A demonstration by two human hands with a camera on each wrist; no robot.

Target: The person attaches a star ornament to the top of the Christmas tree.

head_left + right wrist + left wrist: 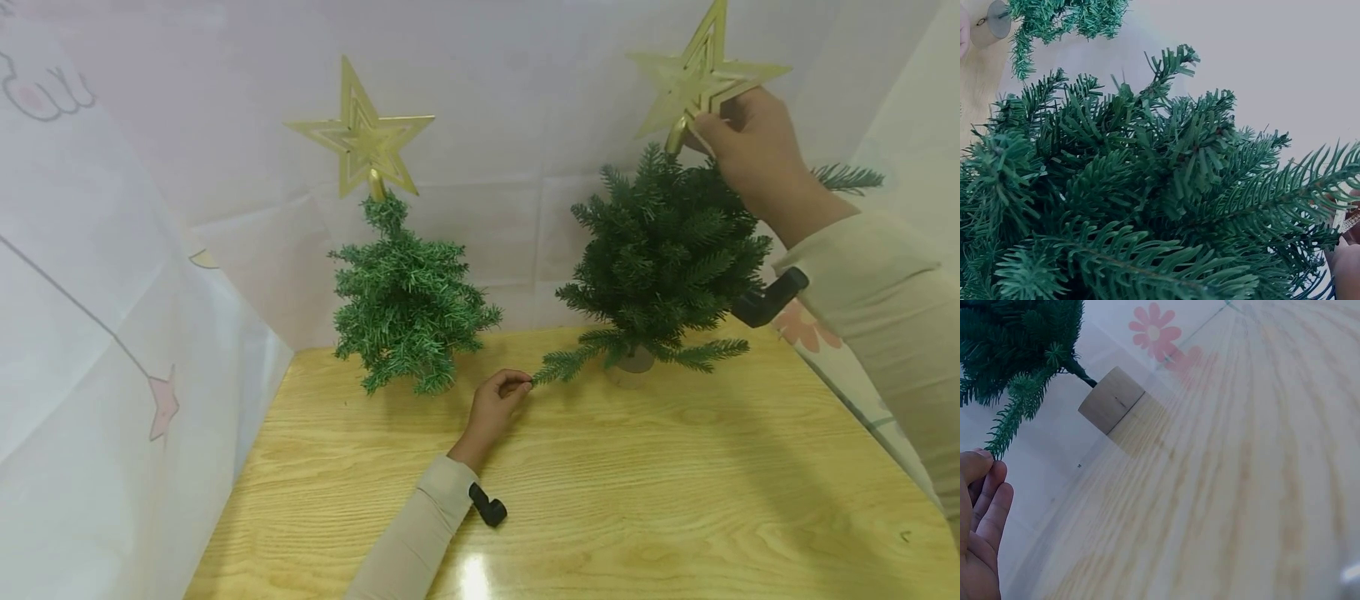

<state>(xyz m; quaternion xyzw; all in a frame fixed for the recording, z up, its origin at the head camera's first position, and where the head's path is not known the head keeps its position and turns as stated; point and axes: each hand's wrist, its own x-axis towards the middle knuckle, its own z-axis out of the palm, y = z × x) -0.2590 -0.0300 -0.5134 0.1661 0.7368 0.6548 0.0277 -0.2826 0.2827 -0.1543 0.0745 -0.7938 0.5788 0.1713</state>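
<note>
At the right of the head view stands a dark green miniature Christmas tree on a round wooden base. My right hand holds a gold star by its lower part, at the tree's top. Foliage hides where the star's stem ends. My left hand pinches the tip of a low branch on the left side of this tree; the left wrist view shows thumb and fingers at the branch tip. In the right wrist view, needles fill the frame and only a sliver of the right hand shows.
A lighter green miniature tree with its own gold star on top stands to the left. Both trees are near the back edge of a wooden table. Pale printed cloth hangs behind and at the sides.
</note>
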